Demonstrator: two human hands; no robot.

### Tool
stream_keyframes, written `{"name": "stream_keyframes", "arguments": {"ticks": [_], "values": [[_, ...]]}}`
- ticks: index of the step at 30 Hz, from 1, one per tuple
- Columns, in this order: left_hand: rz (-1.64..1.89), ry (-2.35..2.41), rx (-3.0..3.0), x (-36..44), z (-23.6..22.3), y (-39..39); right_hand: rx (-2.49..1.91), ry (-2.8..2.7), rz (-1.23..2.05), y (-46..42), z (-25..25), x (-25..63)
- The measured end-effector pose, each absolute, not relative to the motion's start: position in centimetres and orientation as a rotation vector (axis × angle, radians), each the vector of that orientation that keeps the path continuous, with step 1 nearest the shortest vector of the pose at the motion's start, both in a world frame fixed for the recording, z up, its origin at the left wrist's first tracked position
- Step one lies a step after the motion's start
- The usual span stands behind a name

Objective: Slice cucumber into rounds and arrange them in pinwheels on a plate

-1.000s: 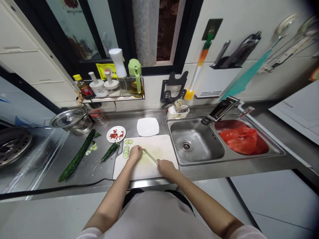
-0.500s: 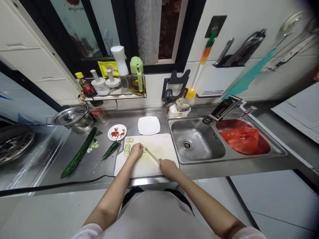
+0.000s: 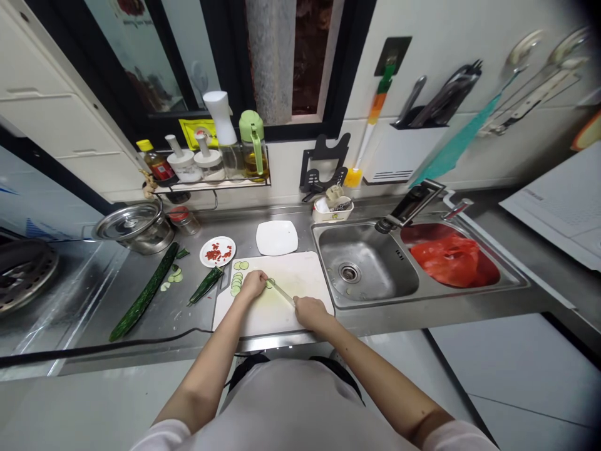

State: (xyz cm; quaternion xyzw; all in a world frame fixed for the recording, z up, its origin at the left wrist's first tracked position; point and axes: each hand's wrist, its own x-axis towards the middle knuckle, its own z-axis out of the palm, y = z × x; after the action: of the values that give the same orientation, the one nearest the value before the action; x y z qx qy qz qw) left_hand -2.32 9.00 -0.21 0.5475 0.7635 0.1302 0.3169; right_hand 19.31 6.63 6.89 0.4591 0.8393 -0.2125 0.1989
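Note:
On the white cutting board (image 3: 282, 316), my right hand (image 3: 310, 313) is closed round the handle of a knife (image 3: 283, 292), its blade pointing up and left. The blade tip lies at a round cucumber slice (image 3: 270, 284). My left hand (image 3: 254, 285) pinches the edge of that same slice, fingers closed. To the left of that hand, several cucumber slices (image 3: 236, 283) overlap in a row on the board, with two more slices (image 3: 241, 265) above them. A cut cucumber piece (image 3: 205, 286) lies on the counter beside the board.
A long cucumber (image 3: 145, 294) lies at the left, near cucumber scraps (image 3: 176, 274). Behind the board stand a plate with red pieces (image 3: 203, 255) and a white square plate (image 3: 277, 238). The sink (image 3: 370, 257) is at right; a black cable (image 3: 141, 341) crosses the counter's front left.
The view has shifted slightly, moving everything a little to the left in the picture. Both hands keep their hold on the knife and the slice, with hardly any other movement.

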Motion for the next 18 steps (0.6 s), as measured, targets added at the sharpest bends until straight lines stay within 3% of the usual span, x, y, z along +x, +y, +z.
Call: {"name": "stream_keyframes", "arguments": {"ticks": [18], "values": [[0.32, 2.093, 1.453, -1.5, -0.1, 8.5, 1.46, 2.301, -0.679, 6.6, 7.4, 23.5]]}}
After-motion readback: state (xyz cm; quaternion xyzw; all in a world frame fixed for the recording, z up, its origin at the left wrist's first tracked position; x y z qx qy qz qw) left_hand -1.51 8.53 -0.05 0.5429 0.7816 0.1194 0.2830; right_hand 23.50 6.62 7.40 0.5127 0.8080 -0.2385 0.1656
